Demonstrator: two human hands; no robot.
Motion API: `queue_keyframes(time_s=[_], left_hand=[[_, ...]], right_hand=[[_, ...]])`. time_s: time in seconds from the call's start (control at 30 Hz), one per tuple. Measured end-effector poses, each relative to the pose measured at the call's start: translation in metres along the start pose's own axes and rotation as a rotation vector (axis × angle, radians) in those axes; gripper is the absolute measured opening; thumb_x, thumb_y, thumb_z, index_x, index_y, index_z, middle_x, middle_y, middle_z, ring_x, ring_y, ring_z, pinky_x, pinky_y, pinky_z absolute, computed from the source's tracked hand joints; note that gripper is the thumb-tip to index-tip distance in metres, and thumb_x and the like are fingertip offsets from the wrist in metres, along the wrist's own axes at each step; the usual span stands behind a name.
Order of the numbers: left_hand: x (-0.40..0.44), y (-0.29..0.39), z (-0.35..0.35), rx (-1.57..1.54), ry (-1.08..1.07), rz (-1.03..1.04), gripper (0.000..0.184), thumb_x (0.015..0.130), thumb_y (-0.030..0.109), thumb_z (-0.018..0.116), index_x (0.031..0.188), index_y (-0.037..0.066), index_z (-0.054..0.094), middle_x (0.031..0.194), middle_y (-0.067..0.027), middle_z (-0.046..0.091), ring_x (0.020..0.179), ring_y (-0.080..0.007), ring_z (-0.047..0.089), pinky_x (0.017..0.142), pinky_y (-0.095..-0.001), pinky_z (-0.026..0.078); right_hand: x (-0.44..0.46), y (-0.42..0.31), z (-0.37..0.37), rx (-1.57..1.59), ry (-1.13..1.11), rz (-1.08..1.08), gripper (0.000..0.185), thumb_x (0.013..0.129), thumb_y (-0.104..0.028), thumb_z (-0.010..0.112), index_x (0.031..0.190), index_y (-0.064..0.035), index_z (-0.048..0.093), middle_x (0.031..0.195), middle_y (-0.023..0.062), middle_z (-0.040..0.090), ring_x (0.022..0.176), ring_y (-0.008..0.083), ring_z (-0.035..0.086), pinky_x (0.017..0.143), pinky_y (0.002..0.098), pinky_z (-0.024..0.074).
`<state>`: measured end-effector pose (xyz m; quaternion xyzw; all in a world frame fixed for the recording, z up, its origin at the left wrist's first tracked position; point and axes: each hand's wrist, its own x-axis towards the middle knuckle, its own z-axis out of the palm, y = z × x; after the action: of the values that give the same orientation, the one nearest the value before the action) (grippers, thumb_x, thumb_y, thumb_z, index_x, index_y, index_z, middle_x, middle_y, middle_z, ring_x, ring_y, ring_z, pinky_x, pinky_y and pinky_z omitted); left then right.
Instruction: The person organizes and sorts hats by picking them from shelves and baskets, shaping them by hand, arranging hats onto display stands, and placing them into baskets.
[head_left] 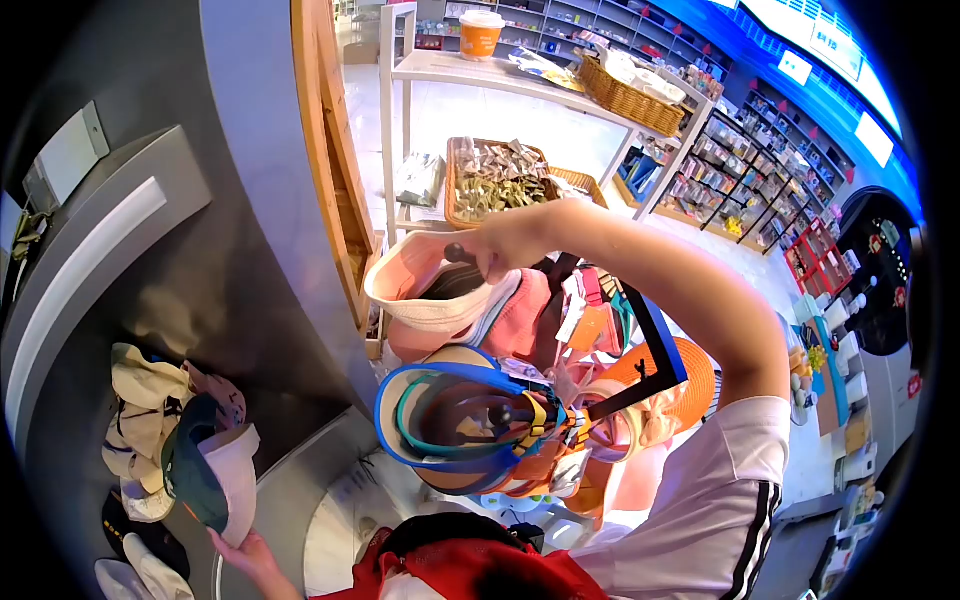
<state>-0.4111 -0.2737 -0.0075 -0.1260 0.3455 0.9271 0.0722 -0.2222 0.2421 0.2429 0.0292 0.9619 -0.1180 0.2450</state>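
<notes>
At the lower left, my left hand (246,552) pinches the edge of a pale pinkish-white cap (232,475). That cap lies against a dark green cap (195,455), beside a stack of beige caps (140,430). My right arm reaches across to the hat rack, where my right hand (510,240) closes around a dark knob-ended peg (459,253). Around the peg hangs a pale pink hat (420,305), its opening facing up. Nearer to me, a blue-rimmed visor (385,405) hangs around another dark peg with several more visors and hats.
The rack's black frame (655,340) stands under my right arm. An orange straw hat (680,375) hangs at its right. Behind it, a white shelf (470,70) carries an orange cup (481,36) and a wicker basket (630,95). A grey pillar (260,180) rises at the left.
</notes>
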Motion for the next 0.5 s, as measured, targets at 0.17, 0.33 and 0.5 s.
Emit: queue_keyframes(time_s=[0.17, 0.33, 0.5], left_hand=[[-0.007, -0.017, 0.029, 0.011, -0.025, -0.016, 0.045, 0.08, 0.03, 0.052, 0.115, 0.003, 0.042, 0.116, -0.0083, 0.047, 0.104, -0.0207, 0.047, 0.089, -0.0303, 0.037], [-0.007, -0.02, 0.027, -0.001, -0.017, -0.053, 0.045, 0.081, 0.029, 0.051, 0.117, 0.004, 0.041, 0.118, -0.0091, 0.046, 0.106, -0.0225, 0.045, 0.091, -0.0332, 0.036], [-0.016, -0.025, 0.013, 0.066, -0.115, -0.073, 0.041, 0.083, 0.027, 0.046, 0.118, 0.005, 0.04, 0.118, -0.0103, 0.045, 0.108, -0.0245, 0.043, 0.093, -0.0372, 0.032]], right_hand=[[0.005, -0.019, 0.007, -0.369, 0.386, 0.183, 0.026, 0.071, -0.031, 0.06, 0.073, -0.0048, 0.063, 0.08, 0.0075, 0.059, 0.081, 0.0278, 0.053, 0.069, 0.0373, 0.0433], [0.018, -0.016, 0.038, -0.088, 0.183, 0.272, 0.067, 0.074, -0.019, 0.058, 0.116, 0.0111, 0.016, 0.115, 0.0212, 0.025, 0.113, 0.0337, 0.028, 0.096, 0.0352, 0.0247], [-0.002, -0.023, 0.028, 0.351, 0.233, 0.311, 0.067, 0.076, -0.001, 0.051, 0.126, -0.0051, 0.005, 0.088, 0.0116, 0.046, 0.081, 0.0182, 0.049, 0.072, 0.03, 0.0408]])
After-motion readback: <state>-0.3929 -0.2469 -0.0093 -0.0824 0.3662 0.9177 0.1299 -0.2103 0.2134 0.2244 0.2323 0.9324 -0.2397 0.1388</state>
